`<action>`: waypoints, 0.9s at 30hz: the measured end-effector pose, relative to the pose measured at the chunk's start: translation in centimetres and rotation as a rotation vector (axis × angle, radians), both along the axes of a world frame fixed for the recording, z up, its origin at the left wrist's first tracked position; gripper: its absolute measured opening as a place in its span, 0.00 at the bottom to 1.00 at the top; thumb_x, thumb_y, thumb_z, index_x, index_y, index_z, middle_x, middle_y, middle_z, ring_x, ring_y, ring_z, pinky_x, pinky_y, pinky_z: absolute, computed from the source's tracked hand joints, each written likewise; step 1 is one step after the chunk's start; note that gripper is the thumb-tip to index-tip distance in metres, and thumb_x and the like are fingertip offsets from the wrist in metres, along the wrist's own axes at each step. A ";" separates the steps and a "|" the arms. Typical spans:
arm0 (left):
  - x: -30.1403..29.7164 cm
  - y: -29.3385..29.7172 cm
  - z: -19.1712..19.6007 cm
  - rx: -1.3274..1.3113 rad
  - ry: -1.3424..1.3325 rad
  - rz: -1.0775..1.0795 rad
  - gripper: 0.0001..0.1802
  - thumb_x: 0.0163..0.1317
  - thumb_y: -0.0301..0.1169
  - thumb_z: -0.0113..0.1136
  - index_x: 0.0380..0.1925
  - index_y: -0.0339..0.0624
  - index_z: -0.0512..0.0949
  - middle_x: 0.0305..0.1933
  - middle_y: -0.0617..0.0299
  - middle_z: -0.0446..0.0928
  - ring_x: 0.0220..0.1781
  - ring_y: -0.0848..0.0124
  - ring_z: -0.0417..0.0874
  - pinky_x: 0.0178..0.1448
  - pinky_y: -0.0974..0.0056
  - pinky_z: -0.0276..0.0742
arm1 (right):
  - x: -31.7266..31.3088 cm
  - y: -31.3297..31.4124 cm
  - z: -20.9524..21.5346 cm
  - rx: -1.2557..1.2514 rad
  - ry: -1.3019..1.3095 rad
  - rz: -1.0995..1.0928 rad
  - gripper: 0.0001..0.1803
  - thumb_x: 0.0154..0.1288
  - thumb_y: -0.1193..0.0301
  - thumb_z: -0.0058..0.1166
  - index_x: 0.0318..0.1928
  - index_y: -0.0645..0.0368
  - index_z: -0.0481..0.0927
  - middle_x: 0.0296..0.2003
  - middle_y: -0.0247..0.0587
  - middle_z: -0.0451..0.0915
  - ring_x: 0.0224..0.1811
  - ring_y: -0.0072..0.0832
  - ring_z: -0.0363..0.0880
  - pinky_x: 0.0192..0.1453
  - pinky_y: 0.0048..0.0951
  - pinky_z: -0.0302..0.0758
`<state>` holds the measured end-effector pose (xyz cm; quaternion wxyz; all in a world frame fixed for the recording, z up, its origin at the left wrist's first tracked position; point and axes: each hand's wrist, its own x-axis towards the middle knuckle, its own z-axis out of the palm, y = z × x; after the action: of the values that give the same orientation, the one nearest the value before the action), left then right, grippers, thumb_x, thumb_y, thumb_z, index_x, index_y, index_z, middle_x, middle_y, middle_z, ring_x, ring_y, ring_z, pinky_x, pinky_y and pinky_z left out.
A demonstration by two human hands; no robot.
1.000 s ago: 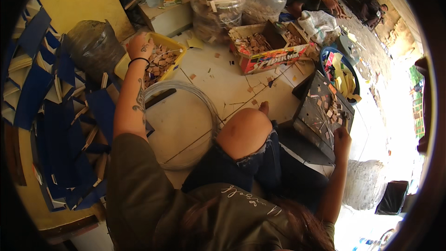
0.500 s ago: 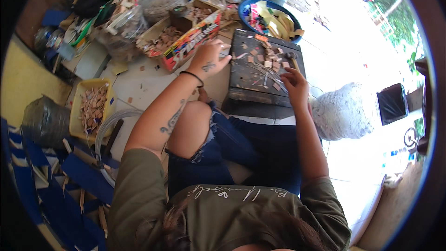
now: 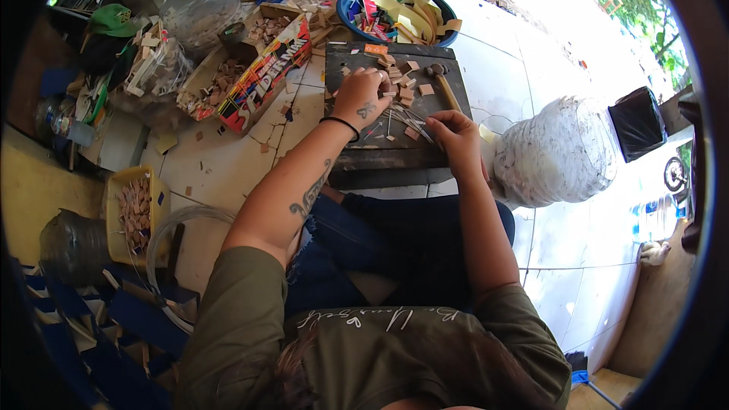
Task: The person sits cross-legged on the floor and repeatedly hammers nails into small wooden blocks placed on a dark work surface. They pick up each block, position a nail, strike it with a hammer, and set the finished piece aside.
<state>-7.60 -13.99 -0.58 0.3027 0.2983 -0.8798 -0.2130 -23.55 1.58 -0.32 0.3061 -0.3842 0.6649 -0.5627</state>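
Note:
A low black wooden box [image 3: 357, 158] serves as a work surface in front of me. Small square wooden pieces [image 3: 406, 95] are heaped on it, with thin pale sticks [image 3: 406, 116] strewn nearer to me. My left hand [image 3: 363, 96] is over the box's left half, its fingers closed on a small wooden piece [image 3: 389, 94] at the edge of the heap. At the right ends of the sticks, my right hand [image 3: 456, 137] is pinched together; what lies between its fingertips is too small to make out. A hammer [image 3: 449, 93] with a wooden handle lies beyond it.
Behind the box stands a blue basin [image 3: 345, 11] of scraps. A printed carton [image 3: 266, 68] of wooden pieces and a yellow basket [image 3: 161, 212] are at the left. To the right sits a big white wrapped container [image 3: 554, 152]. Clear tubing [image 3: 156, 247] coils by my left side.
My left hand has moved from the box's left edge in to the wooden pieces and closed. My right hand has come down toward the sticks and pinched. The whole view has shifted.

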 end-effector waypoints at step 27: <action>4.8 9.9 -1.2 0.156 0.254 -0.002 0.08 0.49 0.28 0.69 0.29 0.42 0.81 0.31 0.59 0.80 0.38 0.60 0.80 0.50 0.58 0.71 | 6.0 2.0 2.0 -0.182 0.459 0.074 0.06 0.58 0.76 0.62 0.36 0.64 0.80 0.30 0.40 0.83 0.32 0.23 0.83 0.37 0.24 0.77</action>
<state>-2.80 -4.12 -1.75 0.3873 0.2905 -0.8156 -0.3169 -17.57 3.59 1.65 0.1315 -0.5521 0.6490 -0.5066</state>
